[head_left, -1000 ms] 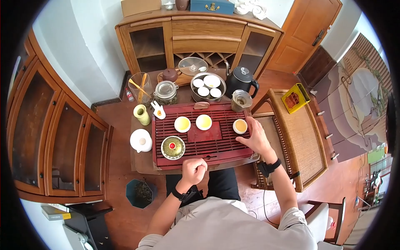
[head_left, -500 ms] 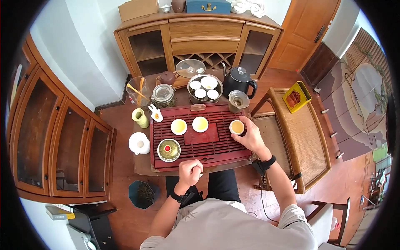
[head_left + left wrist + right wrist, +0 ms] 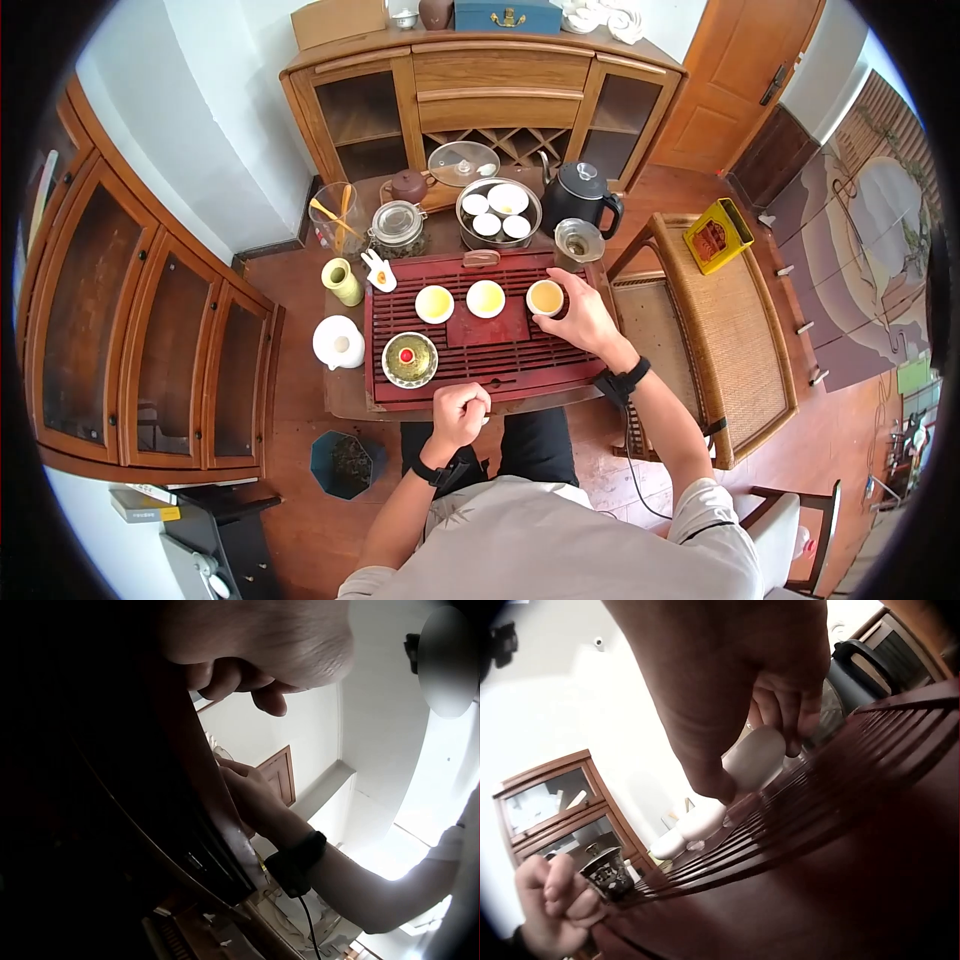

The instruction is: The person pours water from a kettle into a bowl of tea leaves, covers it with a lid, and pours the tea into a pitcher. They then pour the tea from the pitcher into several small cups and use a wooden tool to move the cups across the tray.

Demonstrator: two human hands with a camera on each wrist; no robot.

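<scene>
In the head view my right hand (image 3: 585, 322) pinches a small white teacup (image 3: 545, 298) of amber tea between thumb and fingers, at the right part of the slatted red tea tray (image 3: 560, 375). The right wrist view shows the cup (image 3: 755, 759) tilted in that picture, close over the slats. Two more white teacups, a middle one (image 3: 485, 299) and a left one (image 3: 434, 304), hold paler yellow tea. A lidded gaiwan (image 3: 410, 360) with a red knob sits at front left. My left hand (image 3: 460, 415) is curled into a fist by the tray's front edge, with nothing visible in it.
Behind the tray stand a steel pot (image 3: 499, 215) of white cups, a black kettle (image 3: 582, 192), a glass pitcher (image 3: 578, 243) and a glass jar (image 3: 397, 228). A white teapot (image 3: 338, 343) and a green vase (image 3: 343, 283) stand left. A rattan stand (image 3: 745, 350) is at right.
My right hand first closed on the right teacup, then moved it left, nearer the middle cup. The left hand has stayed curled in nearly the same place.
</scene>
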